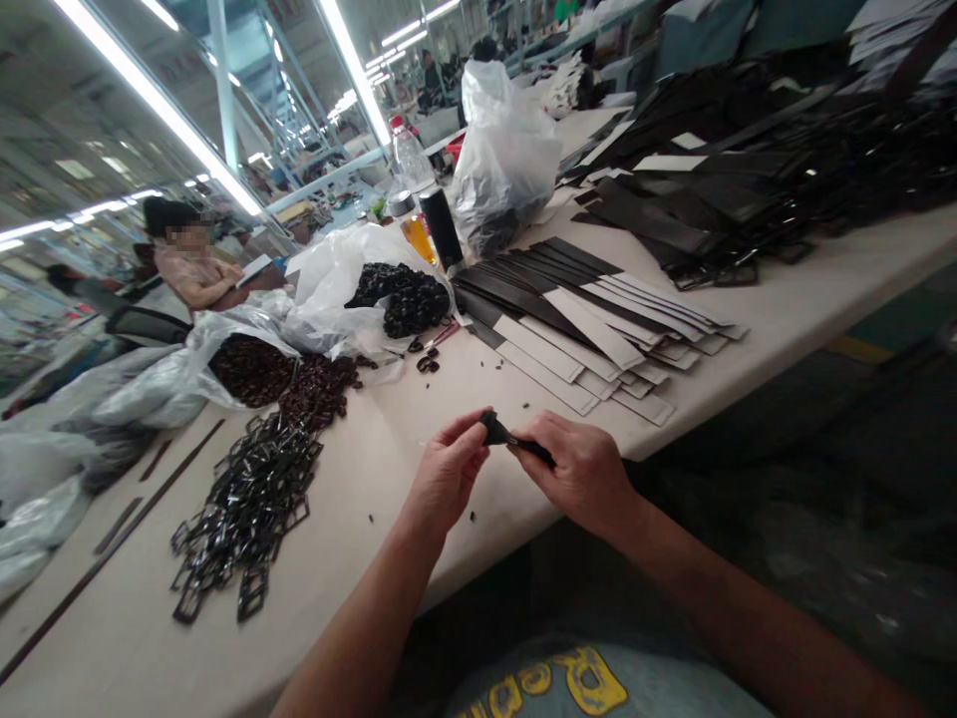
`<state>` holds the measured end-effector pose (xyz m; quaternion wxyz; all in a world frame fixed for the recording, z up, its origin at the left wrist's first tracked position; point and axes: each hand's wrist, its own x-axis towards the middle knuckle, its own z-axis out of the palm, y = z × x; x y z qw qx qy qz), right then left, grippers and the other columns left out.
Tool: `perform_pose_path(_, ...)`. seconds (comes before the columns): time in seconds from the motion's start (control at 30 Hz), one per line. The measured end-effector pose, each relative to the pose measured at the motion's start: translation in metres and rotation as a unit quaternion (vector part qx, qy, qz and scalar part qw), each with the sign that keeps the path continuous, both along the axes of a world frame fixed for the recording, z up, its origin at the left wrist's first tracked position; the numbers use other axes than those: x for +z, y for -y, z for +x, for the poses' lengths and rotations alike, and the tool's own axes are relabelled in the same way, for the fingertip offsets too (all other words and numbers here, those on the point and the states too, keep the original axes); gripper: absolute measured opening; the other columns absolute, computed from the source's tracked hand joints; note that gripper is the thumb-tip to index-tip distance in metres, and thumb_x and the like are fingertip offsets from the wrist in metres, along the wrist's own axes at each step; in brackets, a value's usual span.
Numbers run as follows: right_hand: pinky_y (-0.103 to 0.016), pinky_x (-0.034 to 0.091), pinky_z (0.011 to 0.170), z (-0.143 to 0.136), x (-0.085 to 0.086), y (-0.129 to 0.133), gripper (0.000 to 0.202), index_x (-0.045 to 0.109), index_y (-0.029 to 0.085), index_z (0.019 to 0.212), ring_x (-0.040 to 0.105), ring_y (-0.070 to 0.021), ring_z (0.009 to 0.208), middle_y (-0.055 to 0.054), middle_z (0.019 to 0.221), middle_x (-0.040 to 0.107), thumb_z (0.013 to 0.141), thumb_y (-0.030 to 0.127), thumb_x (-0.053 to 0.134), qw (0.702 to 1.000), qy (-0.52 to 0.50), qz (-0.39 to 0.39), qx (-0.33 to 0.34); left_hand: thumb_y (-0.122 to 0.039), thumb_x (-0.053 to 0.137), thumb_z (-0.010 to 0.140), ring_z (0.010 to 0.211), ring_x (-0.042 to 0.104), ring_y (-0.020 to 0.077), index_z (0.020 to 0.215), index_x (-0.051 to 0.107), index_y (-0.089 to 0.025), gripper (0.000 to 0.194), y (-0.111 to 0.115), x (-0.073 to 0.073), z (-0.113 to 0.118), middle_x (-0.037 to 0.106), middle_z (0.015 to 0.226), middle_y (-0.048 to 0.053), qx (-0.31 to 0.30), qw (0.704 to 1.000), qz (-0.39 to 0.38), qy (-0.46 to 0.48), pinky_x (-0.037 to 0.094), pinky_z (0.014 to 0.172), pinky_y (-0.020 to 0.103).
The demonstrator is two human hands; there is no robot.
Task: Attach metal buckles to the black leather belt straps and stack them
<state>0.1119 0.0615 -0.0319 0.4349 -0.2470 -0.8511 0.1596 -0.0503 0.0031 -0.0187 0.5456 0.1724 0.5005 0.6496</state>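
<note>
My left hand point(453, 469) pinches a small black piece point(493, 429) between thumb and fingers, above the table's front part. It looks like a strap end or loop, but its exact kind is too small to tell. Close on its right, my right hand point(579, 464) is closed around a dark handle-like piece point(536, 454) with a small metallic glint at its tip. The tip meets the black piece. My fingers hide most of both. Black belt straps point(515, 284) with white paper sleeves point(553, 359) lie fanned out just beyond my right hand.
Metal buckles point(258, 499) lie heaped on the left. Behind them, bags spill brown loops point(318, 389) and black loops point(404, 299). Bottles point(413, 224) and a plastic bag point(504, 150) stand at the back. More buckled belts point(718, 229) cover the right. A person point(190, 254) sits beyond the table.
</note>
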Motion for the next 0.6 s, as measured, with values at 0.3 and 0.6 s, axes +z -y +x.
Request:
perform_pose_path(0.3,-0.028,0.052,0.074,0.022,-0.002,0.007,0.034,0.059,0.022,0.121,0.07,-0.0201,0.086,-0.004,0.102,0.073,0.09,0.033,0.067,0.956,0.019,-0.265,0.123,-0.041,0.065,0.091,0.126,0.056,0.026,0.107,0.08,-0.027,0.026,0.032,0.008,0.013,0.067,0.13,0.006,-0.107,0.957,0.089,-0.256,0.042,0.108,0.037)
perform_pose_path(0.6,-0.027,0.055,0.071,0.023,0.007,0.008,0.028,0.069,0.021,0.107,0.071,-0.0193,0.08,-0.004,0.092,0.076,0.098,0.04,0.051,0.864,0.07,-0.416,0.273,-0.039,0.062,0.094,0.138,0.047,0.0276,0.118,0.075,-0.031,0.028,0.052,0.011,0.016,0.054,0.149,0.006,-0.14,0.918,0.139,-0.343,0.038,0.114,0.041)
